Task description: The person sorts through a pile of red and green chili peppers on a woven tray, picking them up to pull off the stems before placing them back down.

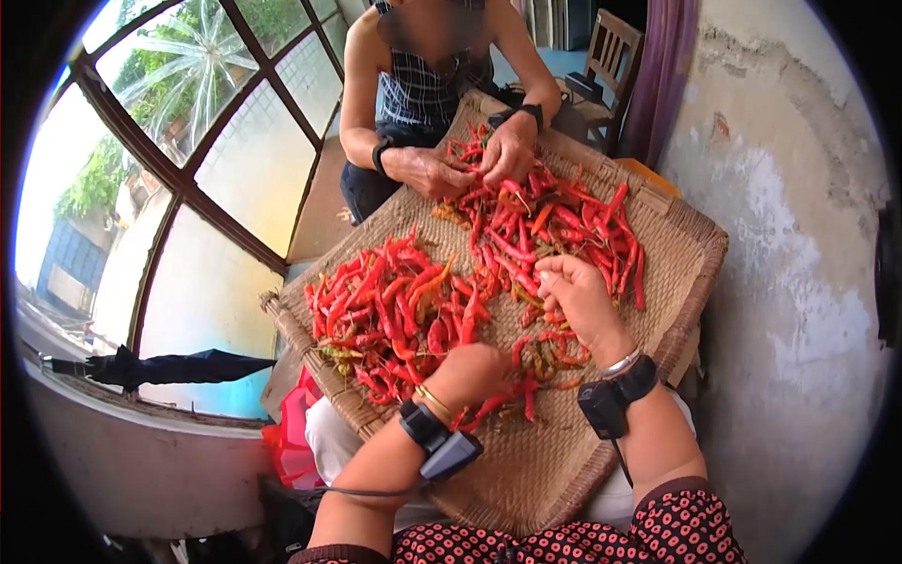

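Red chili peppers lie in two heaps on a woven tray across my lap: a left heap (376, 301) and a far right heap (564, 221). My left hand (470, 373) is at the near edge of the left heap, blurred, its fingers turned away and hidden. Over the near side of the right heap, my right hand (578, 296) has its fingers pinched together; whatever is in them is too small to make out. Between my hands are several loose chilies (545, 352), some of them greenish or shrivelled. The woven tray (536, 470) has a raised rim.
Opposite me sits a person, whose two hands (470, 164) work among the far chilies. On the left are a paned window (225, 179) and a folded black umbrella (178, 367). A worn wall (780, 216) stands to the right, and a wooden chair (615, 56) behind the person.
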{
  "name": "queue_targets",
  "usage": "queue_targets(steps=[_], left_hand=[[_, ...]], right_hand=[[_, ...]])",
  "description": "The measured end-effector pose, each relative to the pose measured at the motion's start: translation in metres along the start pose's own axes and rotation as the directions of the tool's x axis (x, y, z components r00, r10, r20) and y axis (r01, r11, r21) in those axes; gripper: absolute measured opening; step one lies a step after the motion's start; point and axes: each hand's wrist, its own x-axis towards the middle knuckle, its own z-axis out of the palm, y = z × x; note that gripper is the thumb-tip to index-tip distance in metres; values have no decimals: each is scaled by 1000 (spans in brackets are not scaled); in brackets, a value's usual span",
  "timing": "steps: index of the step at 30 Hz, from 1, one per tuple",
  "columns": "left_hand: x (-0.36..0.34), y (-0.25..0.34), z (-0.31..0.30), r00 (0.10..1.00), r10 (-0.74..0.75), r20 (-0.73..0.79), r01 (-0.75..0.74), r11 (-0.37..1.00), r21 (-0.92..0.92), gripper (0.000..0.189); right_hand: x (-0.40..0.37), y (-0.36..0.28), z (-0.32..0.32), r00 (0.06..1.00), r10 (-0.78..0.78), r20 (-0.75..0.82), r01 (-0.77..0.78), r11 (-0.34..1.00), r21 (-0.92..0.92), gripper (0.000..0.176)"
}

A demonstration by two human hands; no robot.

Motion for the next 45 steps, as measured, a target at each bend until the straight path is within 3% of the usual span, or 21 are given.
queue_targets(steps=[4,7,9,11,13,15,17,19,20,23,25,28,30,32,33,34,35,37,38,41,45], left_hand=[[2,1,25,997,-26,69,13,983,185,24],[3,9,21,993,-10,118,-13,982,191,21],[5,8,14,994,-21,105,8,992,127,20],[8,-2,12,988,68,-137,-96,974,-206,22],[6,8,-11,985,-20,-172,-36,947,-320,18],[7,8,-15,967,-240,-89,98,670,-736,13],[11,4,-5,942,-281,-182,52,660,-749,7],[17,-3,4,907,-302,-294,-102,519,-848,7],[18,-5,8,906,-305,-293,-100,518,-850,7],[17,-3,6,889,-331,-317,-75,577,-813,14],[18,-3,6,852,-301,-428,-95,715,-692,13],[16,5,-4,844,-360,-399,-82,648,-757,14],[15,4,-8,837,-364,-409,-48,695,-718,14],[13,-1,-13,830,-368,-419,-14,737,-676,15],[12,-5,-16,784,-297,-545,53,907,-418,17],[11,-10,-18,744,-187,-641,140,982,-124,20],[10,-15,-16,744,-188,-641,140,982,-124,20],[11,-25,-8,752,-138,-644,233,970,64,26],[11,-27,-5,767,-167,-619,294,950,107,29],[17,-34,5,790,-170,-590,350,914,205,32],[23,-32,6,813,-223,-538,395,890,227,28]], right_hand=[[-4,-1,6,999,5,42,-3,999,-44,16],[-3,3,4,999,-5,41,6,1000,-12,15],[-3,4,2,999,-28,17,30,988,-152,15],[-2,7,1,999,-45,6,45,985,-167,16],[-1,10,0,991,-133,21,135,963,-235,17],[-4,6,4,990,-121,72,135,961,-240,18],[-6,5,6,987,-104,120,132,960,-246,18],[-7,5,8,969,-29,247,84,973,-213,19],[-10,1,11,965,27,260,27,980,-199,17],[-10,3,12,956,54,290,2,981,-192,15],[-10,0,11,955,50,293,24,970,-243,14],[-8,5,9,950,57,307,35,958,-286,11],[-7,4,6,945,69,318,25,959,-281,11],[-4,-3,2,978,57,200,48,872,-486,8],[-1,-4,-1,978,58,199,47,872,-487,8],[3,-4,-6,998,-19,67,42,929,-367,9],[8,-3,-9,994,-77,-76,57,969,-241,11],[15,-5,-12,959,-187,-211,211,972,101,23],[15,-7,-8,921,-213,-327,276,948,161,37],[19,6,-14,928,-125,-350,207,956,207,42],[13,8,-11,987,-38,-156,52,995,88,27]])
